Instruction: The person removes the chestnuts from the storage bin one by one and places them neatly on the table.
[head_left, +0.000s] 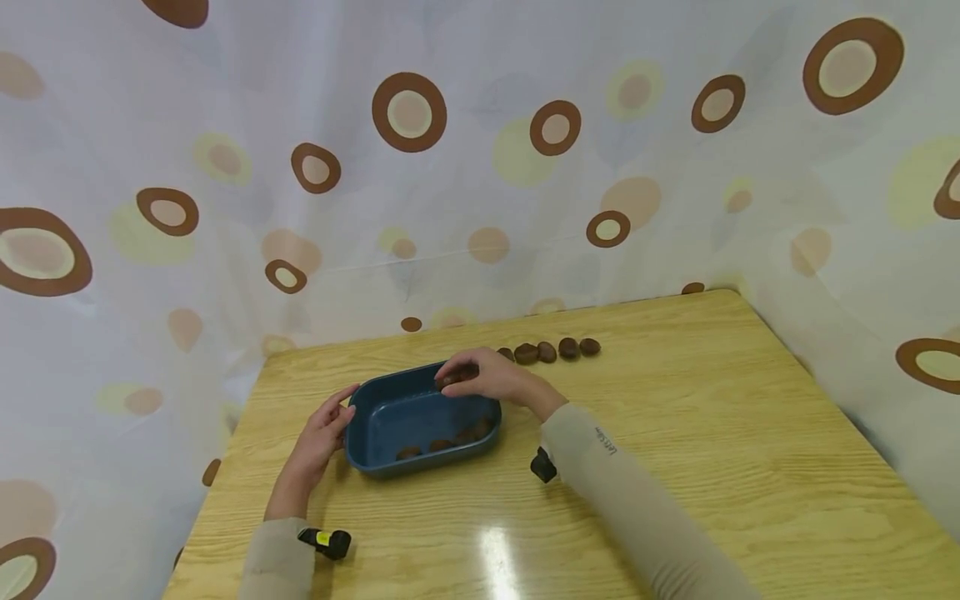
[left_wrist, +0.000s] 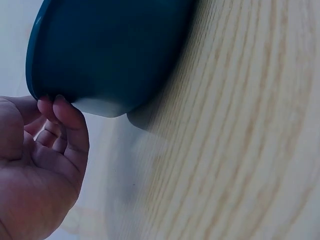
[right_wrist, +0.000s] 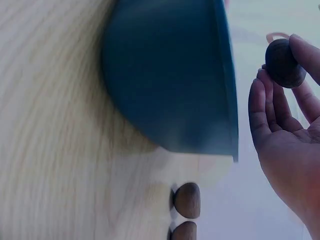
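A deep blue oblong dish (head_left: 405, 421) stands on the table. My left hand (head_left: 318, 442) grips its left end, fingertips curled up under the rim in the left wrist view. Over the dish's far right side is my right hand (head_left: 491, 375), pinching a dark brown chestnut (right_wrist: 285, 63) between thumb and fingers. Several chestnuts (head_left: 408, 453) lie inside along the near wall and right corner. Behind the right hand, more chestnuts (head_left: 568, 348) form a row on the table, its left end partly hidden by that hand.
The wooden table (head_left: 675, 433) reaches back to a patterned curtain (head_left: 480, 183), which also hangs along both sides. A small black camera (head_left: 330, 543) is strapped to the left wrist, another camera (head_left: 543, 465) to the right.
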